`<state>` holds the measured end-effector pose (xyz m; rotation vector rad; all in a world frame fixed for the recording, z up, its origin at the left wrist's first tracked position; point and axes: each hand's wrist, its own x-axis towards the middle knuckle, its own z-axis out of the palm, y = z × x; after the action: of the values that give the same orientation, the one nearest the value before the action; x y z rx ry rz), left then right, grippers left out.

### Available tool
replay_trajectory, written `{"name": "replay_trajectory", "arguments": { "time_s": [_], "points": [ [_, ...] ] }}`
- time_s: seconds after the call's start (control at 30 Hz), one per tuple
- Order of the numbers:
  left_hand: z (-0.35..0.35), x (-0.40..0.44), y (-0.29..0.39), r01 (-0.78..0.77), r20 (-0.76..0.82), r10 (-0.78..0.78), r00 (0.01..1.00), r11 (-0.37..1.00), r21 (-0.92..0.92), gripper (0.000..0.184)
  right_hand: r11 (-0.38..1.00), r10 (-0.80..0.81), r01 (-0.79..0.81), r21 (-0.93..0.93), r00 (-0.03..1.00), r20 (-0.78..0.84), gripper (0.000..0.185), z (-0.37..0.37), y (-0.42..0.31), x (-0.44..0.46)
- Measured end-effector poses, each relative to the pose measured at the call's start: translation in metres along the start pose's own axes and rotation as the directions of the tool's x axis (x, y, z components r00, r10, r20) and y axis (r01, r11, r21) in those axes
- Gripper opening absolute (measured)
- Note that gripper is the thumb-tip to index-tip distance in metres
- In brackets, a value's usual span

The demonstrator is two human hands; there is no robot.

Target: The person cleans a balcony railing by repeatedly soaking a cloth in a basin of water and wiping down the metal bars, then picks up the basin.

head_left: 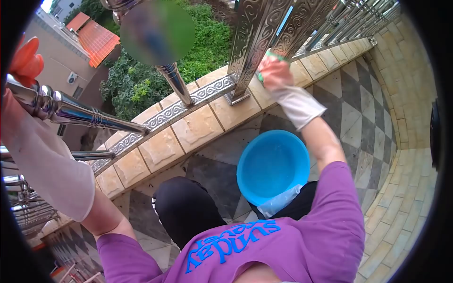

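Gloved right hand at the foot of a patterned metal post.
Green material shows at the right hand's edges, against the post just above the stone ledge; whether it is pinched or pressed flat, cannot tell. Gloved left hand, well apart, has fingers curled around a metal baluster. Blue basin on the floor, near the right forearm, untouched by either hand.

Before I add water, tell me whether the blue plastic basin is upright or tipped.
The blue plastic basin is upright: its mouth faces up, with the interior in view.
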<state>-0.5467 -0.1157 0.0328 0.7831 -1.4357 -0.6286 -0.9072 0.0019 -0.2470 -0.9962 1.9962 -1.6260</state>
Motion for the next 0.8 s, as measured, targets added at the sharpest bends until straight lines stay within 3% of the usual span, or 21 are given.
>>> {"name": "replay_trajectory", "arguments": {
  "time_s": [0.03, 0.1, 0.13, 0.2, 0.23, 0.27, 0.3, 0.33, 0.37, 0.4, 0.43, 0.47, 0.5, 0.53, 0.57, 0.6, 0.63, 0.67, 0.73, 0.77, 0.8],
  "points": [
    [0.0, 0.0, -0.001, -0.002, 0.006, 0.002, 1.0, 1.0, -0.002, 0.033, 0.974, -0.055, 0.077, -0.211, 0.993, 0.108, 0.016, 0.006, 0.004, -0.014],
    [-0.001, 0.0, -0.002, -0.008, 0.018, 0.008, 1.0, 1.0, -0.008, 0.033, 0.954, -0.139, 0.16, -0.254, 0.985, 0.098, 0.009, 0.02, 0.048, -0.02],
    [-0.002, 0.003, -0.001, -0.011, 0.023, 0.011, 1.0, 1.0, -0.008, 0.032, 0.988, -0.132, 0.134, -0.078, 0.991, 0.031, 0.006, 0.025, 0.077, -0.015],
    [-0.002, 0.012, -0.002, -0.013, 0.052, 0.014, 0.999, 1.0, -0.009, 0.032, 0.917, -0.079, 0.098, 0.386, 0.995, -0.064, 0.003, 0.017, 0.118, -0.016],
    [-0.004, 0.019, -0.003, -0.023, 0.064, 0.024, 0.998, 1.0, -0.01, 0.032, 0.984, -0.165, 0.166, -0.071, 0.986, 0.013, 0.004, 0.0, 0.108, -0.032],
    [-0.005, 0.026, -0.004, -0.028, 0.082, 0.029, 0.996, 0.999, -0.015, 0.032, 0.828, -0.202, 0.236, -0.509, 0.972, 0.121, 0.008, -0.018, 0.099, -0.05],
    [-0.006, 0.033, -0.006, -0.033, 0.096, 0.035, 0.995, 0.999, -0.017, 0.031, 0.484, -0.178, 0.288, -0.826, 0.957, 0.229, 0.011, -0.03, 0.084, -0.07],
    [-0.006, 0.04, -0.008, -0.037, 0.115, 0.039, 0.993, 0.999, -0.021, 0.031, 0.791, 0.216, -0.136, -0.597, 0.974, 0.064, 0.013, -0.035, 0.053, -0.091],
    [-0.007, 0.046, -0.01, -0.042, 0.132, 0.045, 0.99, 0.999, -0.024, 0.031, 0.789, 0.598, -0.573, -0.223, 0.799, 0.061, 0.017, -0.037, 0.031, -0.113],
    [-0.007, 0.051, -0.013, -0.049, 0.153, 0.053, 0.987, 0.998, -0.033, 0.031, 0.732, 0.672, -0.636, -0.245, 0.734, 0.102, 0.023, -0.046, 0.059, -0.139],
    [-0.008, 0.055, -0.019, -0.065, 0.162, 0.071, 0.984, 0.997, -0.041, 0.031, 0.681, 0.654, -0.526, -0.51, 0.75, 0.1, 0.027, -0.055, 0.073, -0.167],
    [-0.013, 0.064, -0.034, -0.097, 0.193, 0.104, 0.976, 0.994, -0.045, 0.035, 0.589, 0.775, -0.605, -0.535, 0.61, 0.165, 0.034, -0.061, 0.103, -0.189],
    [-0.006, 0.057, -0.033, -0.215, 0.128, 0.228, 0.965, 0.971, -0.109, 0.034, 0.562, 0.794, -0.543, -0.624, 0.567, 0.222, 0.04, -0.066, 0.107, -0.208],
    [-0.001, 0.052, -0.024, -0.147, 0.101, 0.155, 0.983, 0.986, -0.078, 0.036, 0.416, 0.886, -0.612, -0.673, 0.438, 0.15, 0.04, -0.062, 0.092, -0.218],
    [0.003, 0.044, -0.013, -0.078, 0.072, 0.081, 0.994, 0.996, -0.046, 0.039, 0.377, 0.825, -0.688, -0.62, 0.554, -0.113, 0.037, -0.055, 0.162, -0.252],
    [0.006, 0.038, -0.005, -0.004, 0.038, 0.005, 0.999, 1.0, -0.018, 0.042, 0.319, 0.796, -0.882, -0.348, 0.449, -0.407, 0.037, -0.042, 0.163, -0.269],
    [0.008, 0.035, -0.002, 0.031, 0.024, -0.03, 0.999, 0.999, -0.036, 0.043, 0.126, 0.787, -0.765, -0.632, 0.465, -0.405, 0.033, -0.023, 0.133, -0.278],
    [0.009, 0.035, -0.002, 0.066, 0.006, -0.066, 0.998, 0.996, -0.059, 0.044, 0.122, 0.72, -0.684, -0.719, 0.559, -0.41, 0.03, -0.005, 0.138, -0.298],
    [0.009, 0.042, -0.006, 0.103, -0.029, -0.107, 0.994, 0.989, -0.107, 0.045, 0.289, 0.717, -0.543, -0.789, 0.668, -0.198, 0.03, -0.003, 0.182, -0.32],
    [0.008, 0.049, -0.01, 0.11, -0.041, -0.116, 0.992, 0.985, -0.13, 0.045, 0.418, 0.721, -0.614, -0.669, 0.673, -0.167, 0.027, -0.009, 0.192, -0.316],
    [0.007, 0.053, -0.013, 0.121, -0.051, -0.131, 0.99, 0.981, -0.152, 0.044, 0.574, 0.598, -0.649, -0.499, 0.749, -0.286, 0.03, -0.009, 0.244, -0.337]
  ]
}}
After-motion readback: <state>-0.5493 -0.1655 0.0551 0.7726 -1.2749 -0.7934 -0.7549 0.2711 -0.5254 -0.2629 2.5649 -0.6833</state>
